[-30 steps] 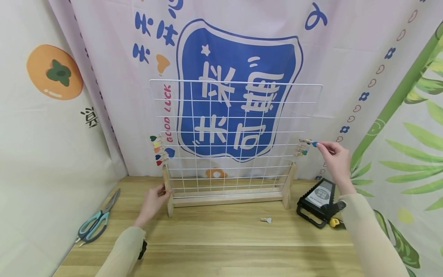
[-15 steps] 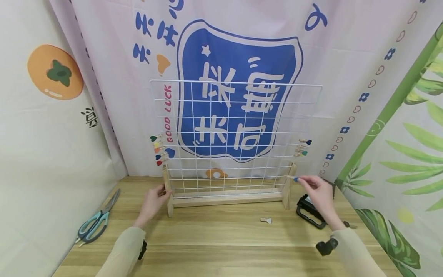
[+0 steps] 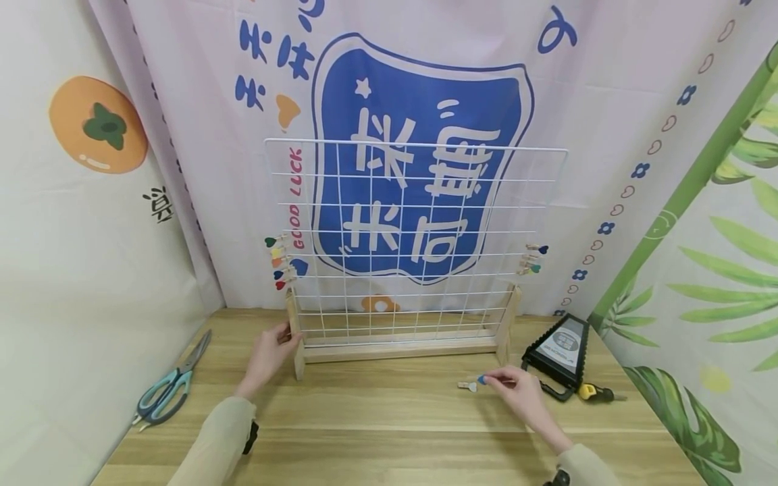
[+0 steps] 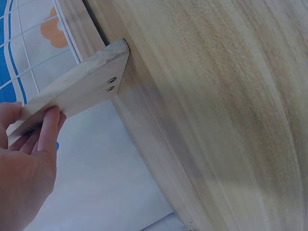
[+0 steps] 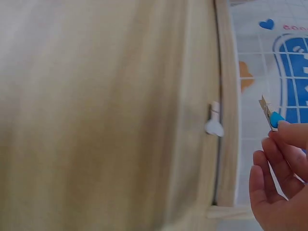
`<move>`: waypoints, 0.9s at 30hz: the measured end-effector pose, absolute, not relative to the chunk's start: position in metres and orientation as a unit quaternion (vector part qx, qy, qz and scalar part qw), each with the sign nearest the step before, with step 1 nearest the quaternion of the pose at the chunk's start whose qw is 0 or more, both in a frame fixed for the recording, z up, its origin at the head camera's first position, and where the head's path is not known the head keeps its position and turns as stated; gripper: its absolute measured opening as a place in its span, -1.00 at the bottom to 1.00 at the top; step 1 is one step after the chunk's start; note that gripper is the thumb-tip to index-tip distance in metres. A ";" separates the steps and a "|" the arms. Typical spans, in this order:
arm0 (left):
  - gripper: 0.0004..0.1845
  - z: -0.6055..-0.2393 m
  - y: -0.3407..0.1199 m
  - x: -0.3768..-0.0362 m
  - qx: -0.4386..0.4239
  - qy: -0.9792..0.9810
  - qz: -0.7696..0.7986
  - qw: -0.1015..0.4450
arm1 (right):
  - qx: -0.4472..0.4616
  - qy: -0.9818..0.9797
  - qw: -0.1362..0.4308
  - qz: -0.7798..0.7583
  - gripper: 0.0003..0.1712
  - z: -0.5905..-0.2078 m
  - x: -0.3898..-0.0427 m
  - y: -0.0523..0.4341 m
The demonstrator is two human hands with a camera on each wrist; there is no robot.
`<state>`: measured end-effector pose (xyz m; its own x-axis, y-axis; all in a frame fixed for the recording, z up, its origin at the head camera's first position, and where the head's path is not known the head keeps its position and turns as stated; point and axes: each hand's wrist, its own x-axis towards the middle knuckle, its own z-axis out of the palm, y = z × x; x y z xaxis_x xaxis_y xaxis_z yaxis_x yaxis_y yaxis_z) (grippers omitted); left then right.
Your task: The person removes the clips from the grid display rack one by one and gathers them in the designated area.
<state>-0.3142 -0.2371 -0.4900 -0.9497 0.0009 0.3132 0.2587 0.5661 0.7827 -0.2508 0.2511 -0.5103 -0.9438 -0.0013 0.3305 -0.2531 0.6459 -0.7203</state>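
The small wooden clip with a blue heart (image 3: 482,380) sits pinched between the fingertips of the right hand (image 3: 521,398), low over the table (image 3: 389,418) in front of the rack's right foot. Its long axis runs roughly sideways, the blue end pointing left, away from the palm, toward a second clip with a white heart (image 3: 467,386) that lies flat on the wood just beside it. In the right wrist view the blue clip (image 5: 270,114) pokes out past the curled fingers (image 5: 284,144), apart from the white one (image 5: 213,120). The right hand is far nearer to both clips than the left.

The left hand (image 3: 270,351) holds the left wooden foot (image 4: 72,89) of the rack, fingers and thumb closed round the plank's edge. The rack is a white wire grid (image 3: 413,236) standing upright in a pale wood base. More little clips hang on its left edge (image 3: 278,264) and right edge (image 3: 532,260). The table is light, streaky-grained wood. Scissors with teal handles (image 3: 170,391) lie far left; a black case (image 3: 558,351) and a yellow-handled screwdriver (image 3: 595,393) lie right.
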 end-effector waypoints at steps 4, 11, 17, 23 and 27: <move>-0.66 -0.490 -0.236 -0.314 -0.082 -0.868 -0.466 0.148 | 0.082 -0.904 0.140 0.395 -0.93 -0.525 -0.248 0.245; -0.69 -0.495 -0.236 -0.314 -0.112 -0.861 -0.461 0.186 | 0.100 -0.913 0.127 0.375 -0.95 -0.535 -0.248 0.242; -0.66 -0.492 -0.236 -0.314 -0.090 -0.870 -0.459 0.156 | 0.105 -0.924 0.111 0.350 -0.95 -0.536 -0.250 0.243; -0.69 -0.488 -0.235 -0.313 -0.079 -0.874 -0.456 0.146 | 0.102 -0.933 0.086 0.333 -0.95 -0.537 -0.251 0.244; -0.67 -0.487 -0.235 -0.313 -0.079 -0.873 -0.460 0.140 | 0.099 -0.941 0.083 0.314 -0.94 -0.538 -0.252 0.242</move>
<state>-0.3128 -0.2355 -0.4873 -0.9481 0.0086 0.3179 0.2671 0.5640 0.7814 -0.2517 0.2423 -0.5377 -0.9667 -0.1344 0.2178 -0.2383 0.7831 -0.5744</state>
